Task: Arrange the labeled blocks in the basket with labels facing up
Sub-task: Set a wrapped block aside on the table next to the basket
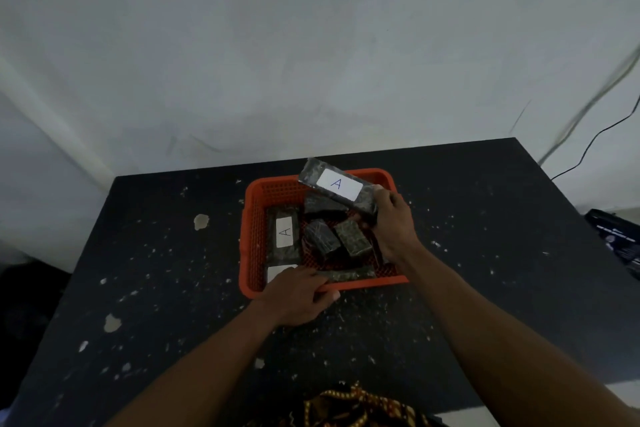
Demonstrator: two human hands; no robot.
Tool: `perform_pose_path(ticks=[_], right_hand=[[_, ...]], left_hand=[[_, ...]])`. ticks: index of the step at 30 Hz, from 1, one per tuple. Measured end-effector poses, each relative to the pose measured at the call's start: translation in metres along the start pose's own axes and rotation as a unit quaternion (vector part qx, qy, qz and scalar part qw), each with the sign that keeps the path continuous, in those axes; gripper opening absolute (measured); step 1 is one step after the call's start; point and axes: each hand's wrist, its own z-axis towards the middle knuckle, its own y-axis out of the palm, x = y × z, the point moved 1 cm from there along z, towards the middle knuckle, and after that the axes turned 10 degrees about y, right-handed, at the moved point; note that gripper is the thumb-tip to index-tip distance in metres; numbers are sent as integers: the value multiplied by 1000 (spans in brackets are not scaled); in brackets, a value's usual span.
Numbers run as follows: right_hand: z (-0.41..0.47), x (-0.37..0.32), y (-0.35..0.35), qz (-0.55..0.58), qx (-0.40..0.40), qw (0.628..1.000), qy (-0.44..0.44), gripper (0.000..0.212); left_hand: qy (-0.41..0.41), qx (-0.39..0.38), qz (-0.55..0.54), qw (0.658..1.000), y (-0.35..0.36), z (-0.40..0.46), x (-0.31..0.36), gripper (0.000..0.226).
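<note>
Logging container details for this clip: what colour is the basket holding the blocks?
Orange-red, a perforated plastic basket, seen best in the head view.

Both forearms are reaching forward, the left hand point(298, 295) lying palm-down with fingers curled, the right hand point(393, 225) raised and clenching.

Orange basket point(254, 218) at frame center on a dark speckled table point(156, 270). Right hand point(391, 222) grips a dark block point(337, 185) by its lower right end, raised over the basket's upper right, white "A" label up. Left hand point(298, 295) rests on the basket's near rim. Inside: another "A" block point(284, 232) at left, label up; several dark blocks jumbled at center, labels unseen.
</note>
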Motion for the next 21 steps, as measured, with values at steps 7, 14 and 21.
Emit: perform_pose_path(ticks=[7, 14, 21], right_hand=[[-2, -2, -38, 15, 58, 998, -29, 37], [-4, -9, -121, 42, 208, 977, -11, 27], [-2, 33, -188, 12, 276, 959, 72, 22]], left_hand=[[33, -34, 10, 999, 0, 33, 33, 62], [57, -63, 2, 996, 6, 78, 60, 64], [96, -60, -19, 993, 8, 101, 80, 47]])
